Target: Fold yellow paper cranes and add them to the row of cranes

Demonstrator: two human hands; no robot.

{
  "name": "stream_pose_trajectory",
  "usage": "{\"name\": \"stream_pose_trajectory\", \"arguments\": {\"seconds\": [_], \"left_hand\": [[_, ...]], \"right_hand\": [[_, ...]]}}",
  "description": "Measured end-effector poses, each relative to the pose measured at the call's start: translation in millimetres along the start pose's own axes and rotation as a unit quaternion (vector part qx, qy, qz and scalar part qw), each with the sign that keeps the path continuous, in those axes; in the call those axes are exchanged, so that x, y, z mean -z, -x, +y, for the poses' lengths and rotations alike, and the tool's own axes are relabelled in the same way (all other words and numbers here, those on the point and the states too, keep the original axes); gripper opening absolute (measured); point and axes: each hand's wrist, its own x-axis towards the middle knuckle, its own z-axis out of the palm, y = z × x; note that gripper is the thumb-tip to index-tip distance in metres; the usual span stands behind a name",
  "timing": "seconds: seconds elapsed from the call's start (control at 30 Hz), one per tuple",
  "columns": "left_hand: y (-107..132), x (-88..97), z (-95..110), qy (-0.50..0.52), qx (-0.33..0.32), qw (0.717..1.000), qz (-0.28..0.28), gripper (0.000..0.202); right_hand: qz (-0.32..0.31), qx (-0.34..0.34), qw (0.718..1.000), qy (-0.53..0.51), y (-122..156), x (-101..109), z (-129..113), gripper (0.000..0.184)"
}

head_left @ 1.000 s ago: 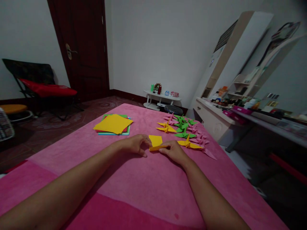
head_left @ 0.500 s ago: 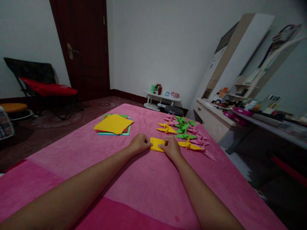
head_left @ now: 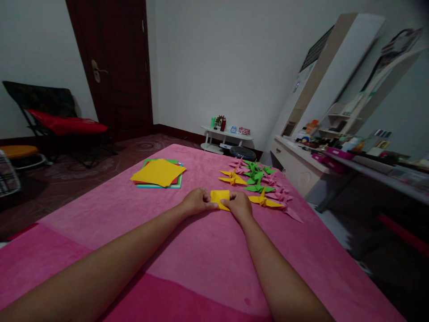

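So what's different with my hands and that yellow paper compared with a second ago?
Your left hand has moved right, its thumb now on the left side of the small yellow paper. Your right hand still holds the right side. The paper stack and folded cranes haven't moved.

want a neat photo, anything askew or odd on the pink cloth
Askew: the stack of square coloured paper, its yellow top sheet turned diagonally. A small dark-red spot on the pink cloth might be a stain.

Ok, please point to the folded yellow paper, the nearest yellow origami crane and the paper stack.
Folded yellow paper [head_left: 220,196], head view: its upper middle.
Nearest yellow origami crane [head_left: 262,201], head view: its body.
Paper stack [head_left: 158,172], head view: its top sheet.
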Motion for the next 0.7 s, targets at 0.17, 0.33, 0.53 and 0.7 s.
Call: {"name": "stream_pose_trajectory", "arguments": {"seconds": [0.17,0.33,0.53,0.7], "left_hand": [[0,-5.6,2,-0.027,0.014,0.999,0.039,0.026],[1,-2.0,8,0.068,-0.017,0.997,0.038,0.022],[6,3.6,18,0.221,0.009,0.974,0.059,0.027],[10,4.7,25,0.187,0.007,0.981,0.055,0.026]], "right_hand": [[0.056,-0.005,0.994,-0.091,2,-6,4,0.023],[0.071,0.022,0.967,-0.244,3,-10,4,0.024],[0.034,0.048,0.962,-0.266,10,-8,-9,0.021],[0.079,0.13,0.96,-0.234,14,1,-20,0.025]]}}
